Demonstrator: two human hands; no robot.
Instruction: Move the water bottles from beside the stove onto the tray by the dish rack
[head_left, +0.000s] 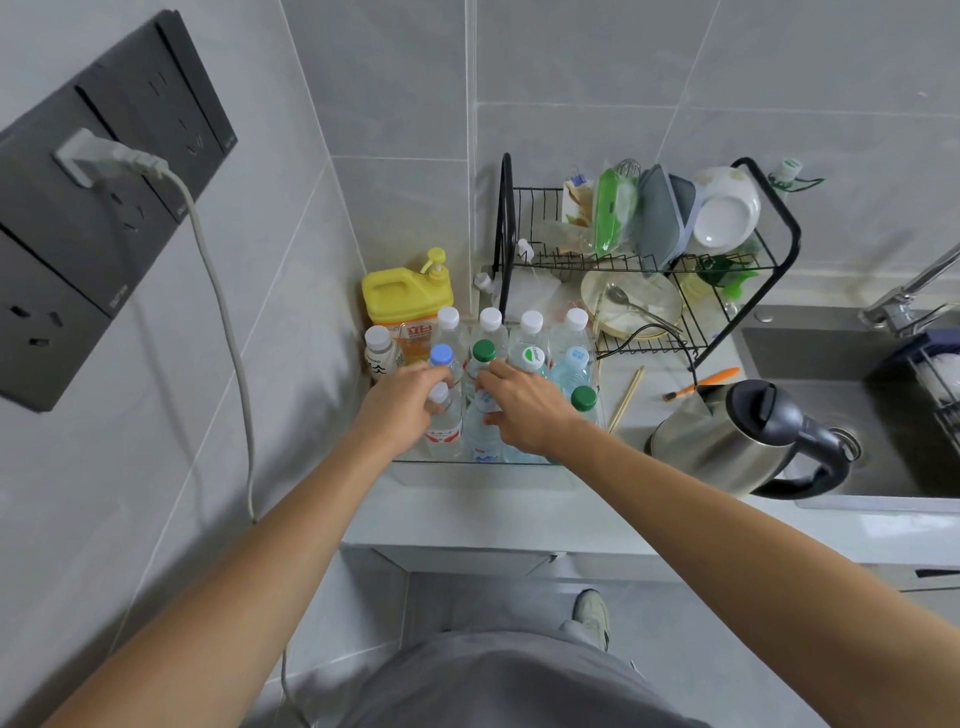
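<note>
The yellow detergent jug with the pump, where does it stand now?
In the head view the yellow detergent jug stands in the counter's back left corner against the tiled wall, behind the water bottles and left of the dish rack.

Arms: bare, no sleeves in view
Hands: left hand (410, 397) and right hand (524, 408) bare, no rings or watch
Clothing: grey garment (509, 680)
Footwear: pale sneaker (592, 613)
</note>
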